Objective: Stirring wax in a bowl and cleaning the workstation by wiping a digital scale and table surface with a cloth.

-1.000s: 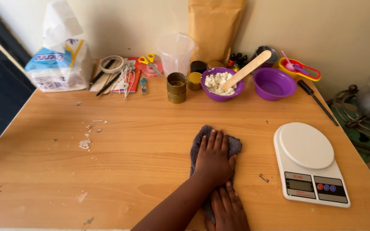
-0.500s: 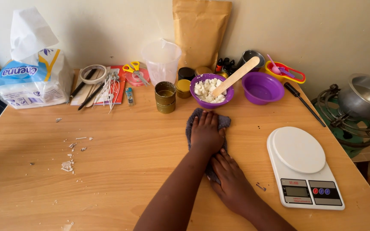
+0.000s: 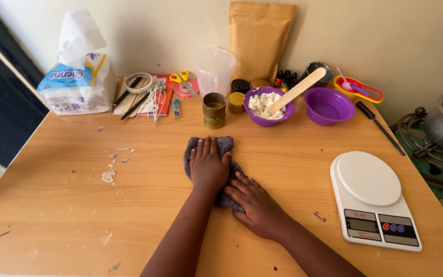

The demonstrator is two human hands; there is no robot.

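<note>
Grey cloth [image 3: 221, 154] — both hands flat atop

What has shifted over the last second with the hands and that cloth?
Both hands, left hand and right hand, pushed the grey cloth away across the wooden table, toward the gold tin. Both stay pressed flat on it. The kitchen scale and purple bowls have not moved.
</note>
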